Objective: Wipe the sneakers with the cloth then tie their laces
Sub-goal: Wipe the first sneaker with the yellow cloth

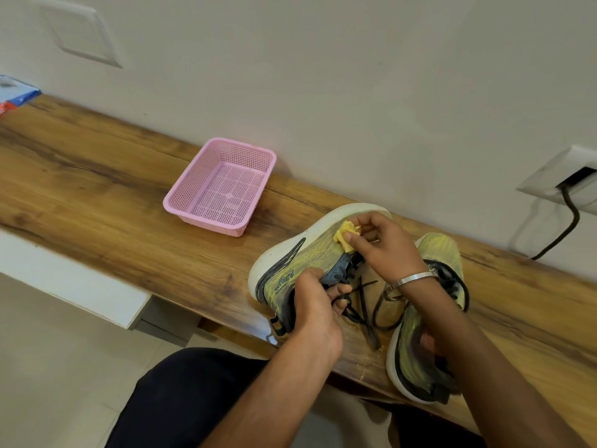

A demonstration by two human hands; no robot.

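We are working at a wooden worktop (97, 176) against a wall. Our left hand (315, 310) is gripping the heel end of one sneaker (300, 253), which is tipped on its side with its white sole facing the wall, fingers curled around the collar. Our right hand (384, 248) is pinching a crumpled yellow cloth (344, 237) and pressing it against the sneaker's upper near the sole. The black laces (365, 302) are lying loose and untied between the shoes. The second sneaker (420, 357) is resting just beside the first, partly under our right forearm. A pink basket (181, 202) is sitting well apart to the left.
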